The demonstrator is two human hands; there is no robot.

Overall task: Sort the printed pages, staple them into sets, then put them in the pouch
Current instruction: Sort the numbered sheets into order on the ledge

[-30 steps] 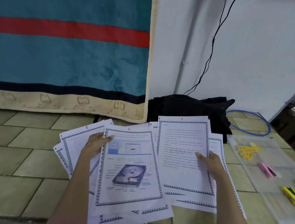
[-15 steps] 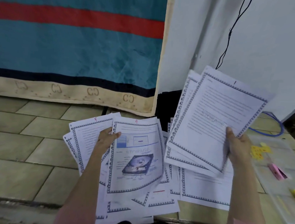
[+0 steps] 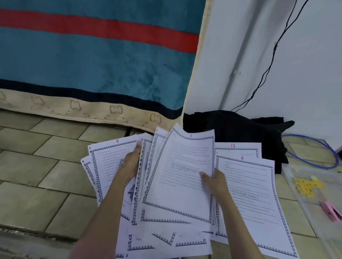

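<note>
While R hand (image 3: 215, 182) pinches the page-1 sheaf (image 3: 180, 180), L hand (image 3: 132, 163) grips fanned pages (image 3: 106, 161) w/ thumb.

Pages (image 3: 247, 197) numbered 1, 5, 6, 12, "STORAGE" watermark, blanket (image 3: 90, 67) "CC"

Teal blanket with red stripe and beige hem (image 3: 90, 67) hangs over tan floor tiles (image 3: 27, 172). Black cloth bundle (image 3: 244, 132) against white wall (image 3: 316, 67); thin black cable (image 3: 271, 61), blue cable loop (image 3: 326, 153) nearby.
</note>
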